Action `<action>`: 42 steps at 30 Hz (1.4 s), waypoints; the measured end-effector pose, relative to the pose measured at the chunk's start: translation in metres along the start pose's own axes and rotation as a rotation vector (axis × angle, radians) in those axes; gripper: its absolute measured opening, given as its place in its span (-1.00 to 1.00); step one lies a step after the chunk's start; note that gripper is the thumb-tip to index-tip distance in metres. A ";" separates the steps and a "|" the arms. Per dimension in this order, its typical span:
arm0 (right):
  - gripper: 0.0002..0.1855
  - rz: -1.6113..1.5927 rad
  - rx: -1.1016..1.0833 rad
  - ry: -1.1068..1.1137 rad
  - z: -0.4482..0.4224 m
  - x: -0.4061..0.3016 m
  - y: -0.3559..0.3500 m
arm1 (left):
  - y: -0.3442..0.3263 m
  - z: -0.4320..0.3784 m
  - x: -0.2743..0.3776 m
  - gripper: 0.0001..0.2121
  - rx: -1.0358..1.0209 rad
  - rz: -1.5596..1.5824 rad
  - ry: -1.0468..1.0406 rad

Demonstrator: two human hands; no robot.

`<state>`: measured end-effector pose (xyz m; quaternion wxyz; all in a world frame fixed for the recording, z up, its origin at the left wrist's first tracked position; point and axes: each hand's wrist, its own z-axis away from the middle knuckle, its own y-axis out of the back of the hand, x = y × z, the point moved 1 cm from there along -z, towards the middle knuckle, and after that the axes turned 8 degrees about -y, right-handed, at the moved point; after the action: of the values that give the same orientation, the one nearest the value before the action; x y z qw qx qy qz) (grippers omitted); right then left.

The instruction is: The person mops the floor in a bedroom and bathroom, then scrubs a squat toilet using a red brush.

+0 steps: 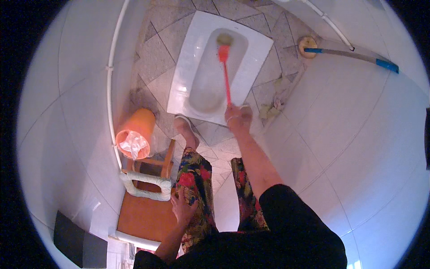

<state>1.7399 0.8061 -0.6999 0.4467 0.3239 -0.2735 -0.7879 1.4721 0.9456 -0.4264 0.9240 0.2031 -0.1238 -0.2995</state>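
My right hand (236, 116) grips the lower end of a long red-handled toilet brush (226, 80). The brush reaches forward over a white ceramic squat toilet (181, 89) set in the floor. Its greenish-brown head (224, 39) is blurred and lies in the far part of the basin. My left hand (183, 205) rests on my left thigh with the fingers spread, against the floral trousers (193, 175). Beside that hand is a brown board-like surface (146, 210) with a padded, pale-covered frame (147, 185) at its far edge.
An orange bin (141, 124) with a plastic liner stands at the left. A plunger-like tool (349, 56) with a blue-ended handle leans at the right wall. Crumpled scraps (270, 109) lie on the tiled floor. White pipes (110, 77) run along the walls.
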 end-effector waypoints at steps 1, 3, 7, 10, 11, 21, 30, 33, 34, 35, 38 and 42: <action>-0.63 -0.012 -0.041 0.013 0.014 -0.037 0.009 | -0.002 0.003 -0.014 -0.27 0.010 -0.008 0.043; -0.68 0.038 -0.096 -0.058 0.001 -0.018 0.017 | -0.005 0.000 -0.007 -0.26 0.008 0.004 0.009; -0.73 -0.037 -0.125 -0.204 0.100 0.038 -0.024 | 0.010 0.008 0.002 -0.25 -0.065 0.028 0.056; -0.72 -0.044 -0.150 -0.197 0.095 0.021 -0.027 | 0.009 0.001 -0.002 -0.25 -0.025 0.031 0.040; -0.71 0.008 -0.117 -0.162 0.066 0.020 -0.024 | 0.007 0.000 0.001 -0.25 -0.029 0.027 0.025; -0.62 -0.012 -0.076 -0.021 0.081 0.037 -0.031 | 0.013 0.001 0.004 -0.28 -0.029 0.014 0.066; -0.70 0.233 -0.221 0.057 -0.072 -0.041 -0.012 | 0.001 0.002 -0.013 -0.30 0.021 0.026 0.053; -0.69 0.334 -0.289 0.112 -0.080 -0.041 0.010 | 0.001 -0.001 -0.001 -0.31 0.025 0.008 0.031; -0.70 0.017 -0.070 0.075 -0.066 -0.027 0.016 | 0.002 -0.002 0.005 -0.31 0.021 0.013 0.023; -0.74 0.028 -0.002 0.144 -0.054 0.011 0.023 | 0.006 -0.005 0.013 -0.31 0.006 0.038 -0.019; -0.71 0.129 0.013 0.149 0.026 0.040 0.043 | 0.010 -0.003 0.009 -0.31 0.006 0.031 -0.017; -0.67 -0.124 0.047 0.003 0.150 0.044 0.096 | 0.007 0.008 -0.005 -0.30 -0.006 -0.019 0.040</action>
<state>1.6604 0.7454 -0.5464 0.3896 0.3518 -0.2706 -0.8070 1.4689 0.9518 -0.4166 0.9240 0.2074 -0.1025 -0.3044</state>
